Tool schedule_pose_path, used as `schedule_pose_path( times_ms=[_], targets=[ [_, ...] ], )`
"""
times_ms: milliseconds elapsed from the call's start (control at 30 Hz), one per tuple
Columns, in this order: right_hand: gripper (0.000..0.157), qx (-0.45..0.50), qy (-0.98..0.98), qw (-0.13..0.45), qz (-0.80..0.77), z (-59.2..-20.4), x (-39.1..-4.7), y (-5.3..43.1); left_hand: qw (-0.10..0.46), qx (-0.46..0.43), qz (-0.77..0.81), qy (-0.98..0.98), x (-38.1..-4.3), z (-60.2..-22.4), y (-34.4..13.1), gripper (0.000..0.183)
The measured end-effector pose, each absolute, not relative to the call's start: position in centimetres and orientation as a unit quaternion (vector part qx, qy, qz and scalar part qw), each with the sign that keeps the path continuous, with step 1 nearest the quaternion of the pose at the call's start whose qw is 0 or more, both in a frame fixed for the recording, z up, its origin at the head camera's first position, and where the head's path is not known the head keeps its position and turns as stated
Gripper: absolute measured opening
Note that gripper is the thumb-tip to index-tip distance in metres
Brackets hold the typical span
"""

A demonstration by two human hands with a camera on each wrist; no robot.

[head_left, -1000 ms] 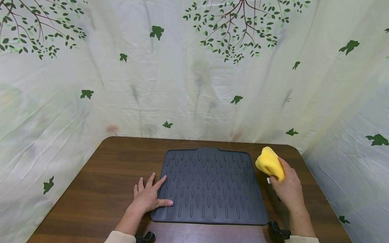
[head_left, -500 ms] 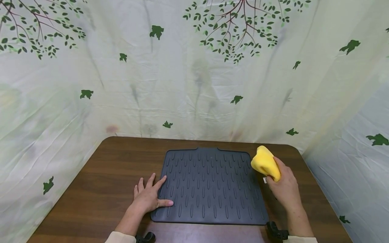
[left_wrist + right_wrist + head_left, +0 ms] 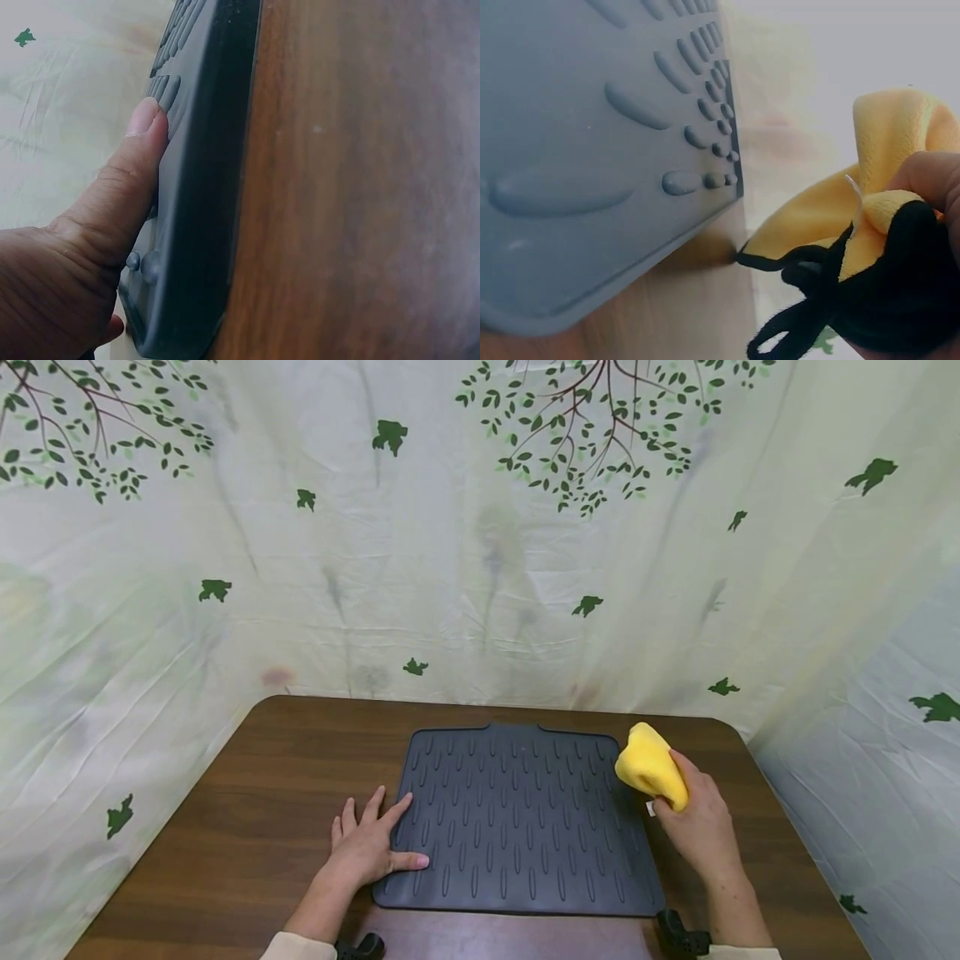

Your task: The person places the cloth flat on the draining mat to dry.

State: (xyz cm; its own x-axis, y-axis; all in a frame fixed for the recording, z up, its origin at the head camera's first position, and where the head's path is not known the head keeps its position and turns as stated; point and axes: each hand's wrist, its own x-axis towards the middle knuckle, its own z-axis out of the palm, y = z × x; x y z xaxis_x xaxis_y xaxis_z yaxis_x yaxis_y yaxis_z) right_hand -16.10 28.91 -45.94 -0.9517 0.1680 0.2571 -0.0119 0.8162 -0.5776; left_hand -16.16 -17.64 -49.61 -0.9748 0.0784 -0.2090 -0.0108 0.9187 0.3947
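A dark grey ribbed rubber mat (image 3: pixel 517 827) lies flat on the wooden table. My left hand (image 3: pixel 366 850) rests with spread fingers on the mat's left edge. In the left wrist view the thumb (image 3: pixel 124 172) lies straight along the mat's raised ridges. My right hand (image 3: pixel 699 818) grips a bunched yellow cloth (image 3: pixel 649 763) by the mat's upper right edge. The right wrist view shows the cloth (image 3: pixel 802 217) with black edging and a black loop, pinched in the fingers, a corner hanging near the mat (image 3: pixel 562 142). Whether the cloth touches the mat I cannot tell.
The brown wooden table (image 3: pixel 300 752) extends on both sides of the mat, with rounded far corners. Behind it hangs a pale curtain (image 3: pixel 450 568) printed with branches and green leaves. Black camera mounts (image 3: pixel 362 947) sit at both wrists.
My right hand has moved a little left with the yellow cloth, bringing it to the mat's right edge. My left hand and the mat have stayed in place.
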Motion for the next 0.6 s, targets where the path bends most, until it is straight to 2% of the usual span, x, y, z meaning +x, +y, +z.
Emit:
schedule_pose_path(
  times_ms=[600],
  targets=[
    [0.077, -0.03, -0.945, 0.145, 0.293, -46.22, -16.13, 28.38, 0.11, 0.012, 0.2, 0.974, -16.24, -49.72, -17.47, 0.114]
  ],
)
